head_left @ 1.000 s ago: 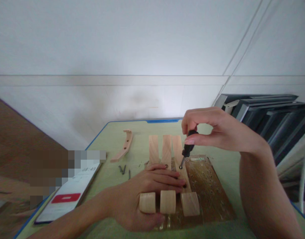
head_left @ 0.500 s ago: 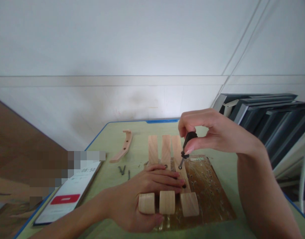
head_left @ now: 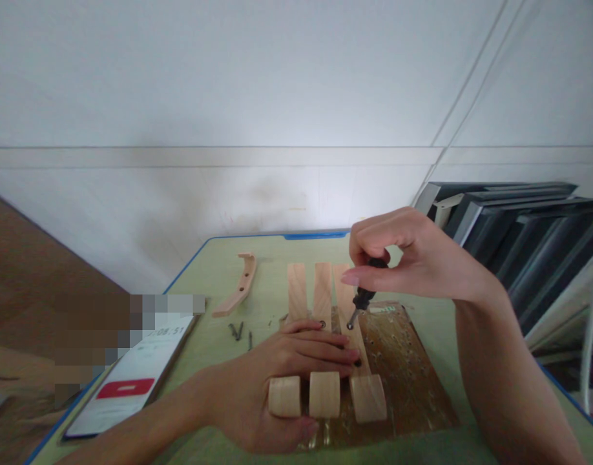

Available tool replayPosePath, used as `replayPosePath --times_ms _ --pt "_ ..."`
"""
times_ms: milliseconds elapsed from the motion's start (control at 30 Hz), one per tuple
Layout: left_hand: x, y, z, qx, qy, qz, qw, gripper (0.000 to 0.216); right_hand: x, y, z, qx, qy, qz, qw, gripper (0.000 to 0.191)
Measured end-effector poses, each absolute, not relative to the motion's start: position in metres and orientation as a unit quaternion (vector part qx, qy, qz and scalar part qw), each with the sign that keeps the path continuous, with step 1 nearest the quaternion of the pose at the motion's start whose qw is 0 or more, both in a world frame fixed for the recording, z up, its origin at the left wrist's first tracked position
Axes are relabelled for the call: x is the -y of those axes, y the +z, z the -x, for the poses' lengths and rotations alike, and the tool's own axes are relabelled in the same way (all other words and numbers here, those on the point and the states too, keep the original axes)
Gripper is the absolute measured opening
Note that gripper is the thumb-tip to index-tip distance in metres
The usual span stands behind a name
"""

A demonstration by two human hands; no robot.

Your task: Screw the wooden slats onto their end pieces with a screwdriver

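Three curved wooden pieces (head_left: 296, 290) lie side by side, their thick ends toward me. Across them rests my left hand (head_left: 291, 361), fingers stretched over the wood and thumb in front of the near ends, holding them down. My right hand (head_left: 398, 258) pinches the black handle of a small screwdriver (head_left: 363, 298) between thumb and bent fingers. The screwdriver leans to the right, its tip at a hole in the right-hand wooden piece (head_left: 367, 397). Just below that tip, a second dark hole shows by my left fingertips. The middle piece (head_left: 322, 294) has a screw head in its hole.
A worn brown board (head_left: 407, 374) lies under the wooden pieces on the green table (head_left: 272, 248). Another curved wooden piece (head_left: 247, 282) and several loose screws (head_left: 236, 331) lie left. A phone (head_left: 132, 381) rests at the left edge. Dark panels (head_left: 519, 226) lean at right.
My right hand has turned on the screwdriver handle, the thumb sliding left and up, and the handle tilts more to the right. My left hand and the wooden pieces stay put.
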State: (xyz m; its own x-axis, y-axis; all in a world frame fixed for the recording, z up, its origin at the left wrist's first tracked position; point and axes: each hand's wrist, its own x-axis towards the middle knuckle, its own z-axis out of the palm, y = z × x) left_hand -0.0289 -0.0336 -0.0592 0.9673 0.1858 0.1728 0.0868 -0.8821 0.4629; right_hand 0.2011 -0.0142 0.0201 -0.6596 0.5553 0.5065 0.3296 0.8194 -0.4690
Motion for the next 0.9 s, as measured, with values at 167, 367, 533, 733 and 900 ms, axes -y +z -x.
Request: replayPosePath --times_ms 167,367,533,733,900 --pt "0.034 -0.059 0.028 -0.068 0.112 -0.965 0.228 0.061 0.014 0.018 -0.199 0.899 0.188 0.256 0.301 0.045" --pt "0.033 -0.059 0.028 -0.071 0.118 -0.965 0.225 0.060 0.012 0.020 -0.202 0.912 0.133 0.262 0.287 0.036" --pt "0.032 -0.059 0.028 -0.072 0.118 -0.962 0.235 0.058 0.015 0.025 -0.211 0.925 0.096 0.261 0.260 0.022" --pt "0.031 -0.061 0.029 -0.069 0.120 -0.957 0.255 0.061 0.016 0.026 -0.211 0.926 0.162 0.222 0.257 0.012" --pt "0.032 -0.062 0.030 -0.073 0.116 -0.956 0.260 0.061 0.016 0.029 -0.217 0.918 0.222 0.218 0.247 0.016"
